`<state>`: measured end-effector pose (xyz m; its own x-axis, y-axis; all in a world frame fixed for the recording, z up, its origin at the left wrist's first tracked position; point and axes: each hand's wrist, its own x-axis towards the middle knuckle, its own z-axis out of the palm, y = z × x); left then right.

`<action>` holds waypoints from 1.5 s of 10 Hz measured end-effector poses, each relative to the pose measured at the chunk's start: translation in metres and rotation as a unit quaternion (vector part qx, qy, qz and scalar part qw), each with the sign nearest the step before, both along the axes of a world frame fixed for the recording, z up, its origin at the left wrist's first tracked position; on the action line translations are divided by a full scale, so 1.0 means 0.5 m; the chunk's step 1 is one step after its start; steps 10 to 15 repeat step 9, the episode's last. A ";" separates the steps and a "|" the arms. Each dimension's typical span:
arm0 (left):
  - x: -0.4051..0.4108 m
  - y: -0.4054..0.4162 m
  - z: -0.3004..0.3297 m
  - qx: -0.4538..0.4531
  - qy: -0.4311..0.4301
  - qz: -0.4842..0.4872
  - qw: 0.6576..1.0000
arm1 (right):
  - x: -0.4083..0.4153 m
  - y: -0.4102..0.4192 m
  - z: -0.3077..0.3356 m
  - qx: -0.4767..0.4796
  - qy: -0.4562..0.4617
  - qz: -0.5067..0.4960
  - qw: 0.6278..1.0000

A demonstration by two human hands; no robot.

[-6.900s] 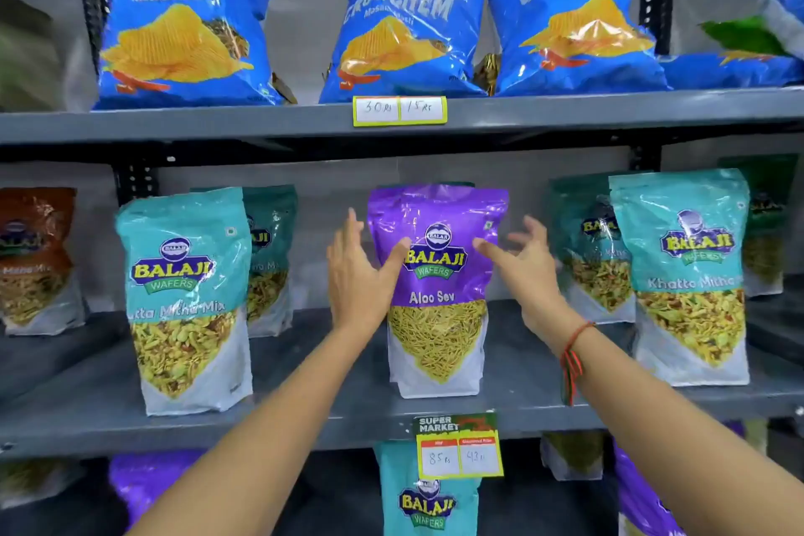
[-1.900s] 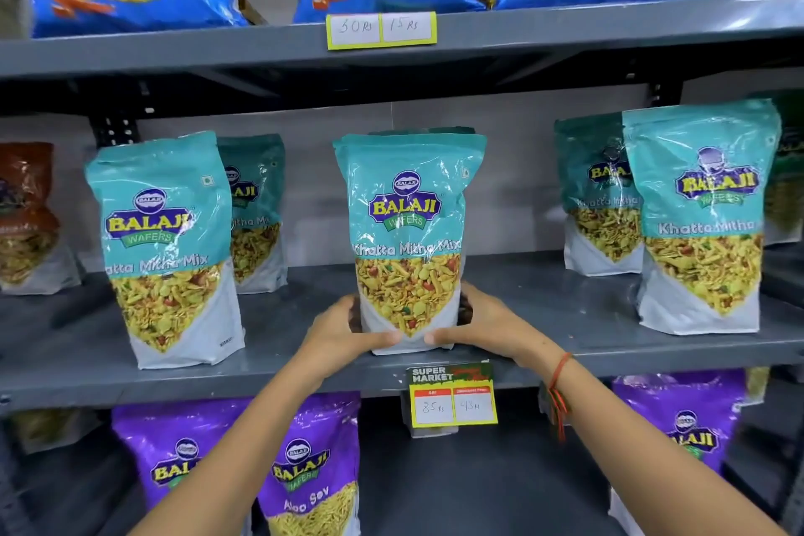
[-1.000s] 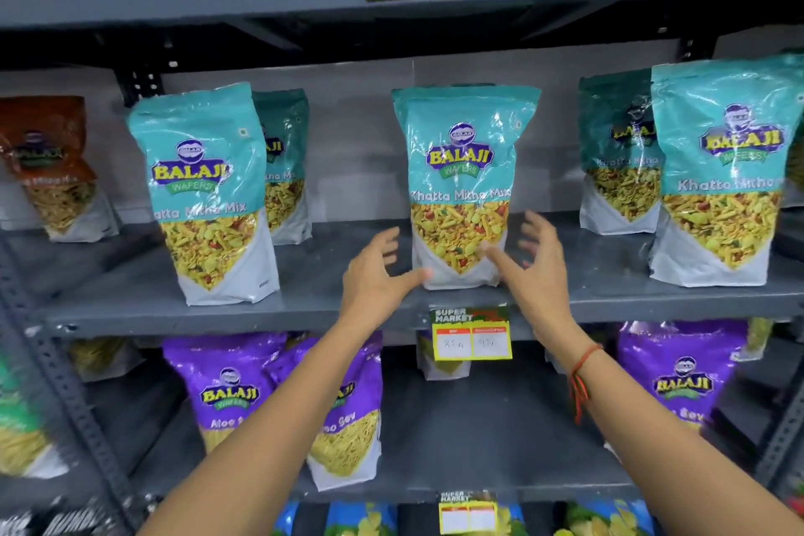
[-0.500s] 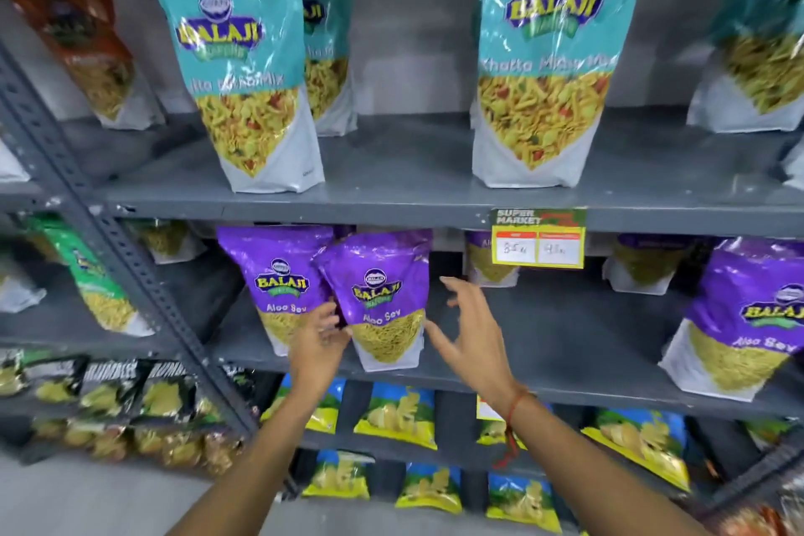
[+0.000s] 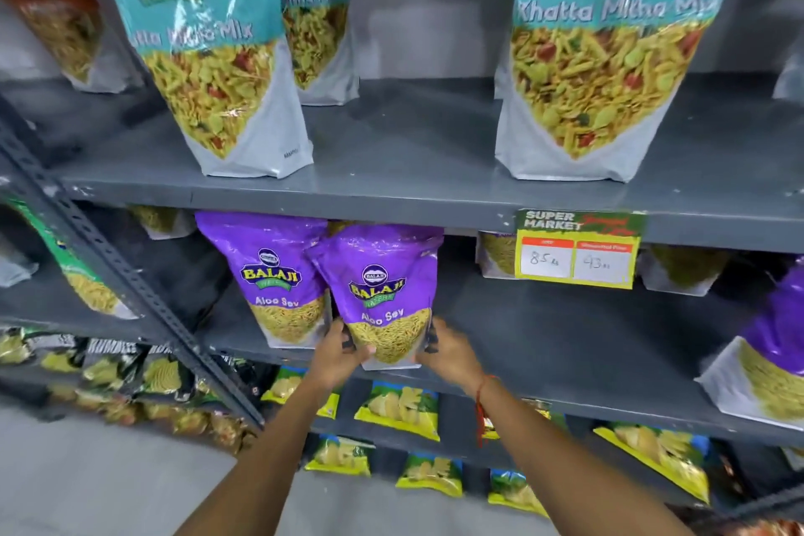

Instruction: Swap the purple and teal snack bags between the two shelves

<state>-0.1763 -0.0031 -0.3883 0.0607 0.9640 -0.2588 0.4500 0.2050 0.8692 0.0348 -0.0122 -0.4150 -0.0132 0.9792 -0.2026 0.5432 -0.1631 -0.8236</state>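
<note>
Nearest the camera, two bare forearms reach up from six o'clock; the left hand (image 5: 337,350) and the right hand (image 5: 448,355), a red thread at its wrist, press against the bottom corners of a glossy purple plastic Aloo Sev snack pouch (image 5: 380,296), fingers wrapped round its lower edges. The pouch stands at the front of the lower grey metal shelf (image 5: 565,344), long axis vertical, leaning slightly toward one o'clock, printed face toward the camera. Touching it at ten o'clock stands a second purple pouch (image 5: 272,279), partly overlapped by the held one; a third purple pouch (image 5: 765,339) sits well apart at three o'clock, cut by the frame edge, making three purple in view. A yellow price tag (image 5: 576,250) hangs on the lip of the upper grey shelf (image 5: 391,196). On that shelf three teal Khatta Mitha Mix pouches stand upright: one at eleven o'clock (image 5: 204,48), another behind it (image 5: 315,22), one at one o'clock (image 5: 609,52).
</note>
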 end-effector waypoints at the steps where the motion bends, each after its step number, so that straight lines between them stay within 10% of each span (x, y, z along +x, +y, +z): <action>1: 0.011 -0.002 -0.007 0.013 0.009 -0.009 1.000 | 0.003 -0.007 0.009 0.023 -0.023 -0.019 0.999; 15: 0.286 -0.031 -0.011 0.040 0.042 -0.117 0.991 | 0.237 -0.120 0.003 0.046 -0.001 -0.174 0.984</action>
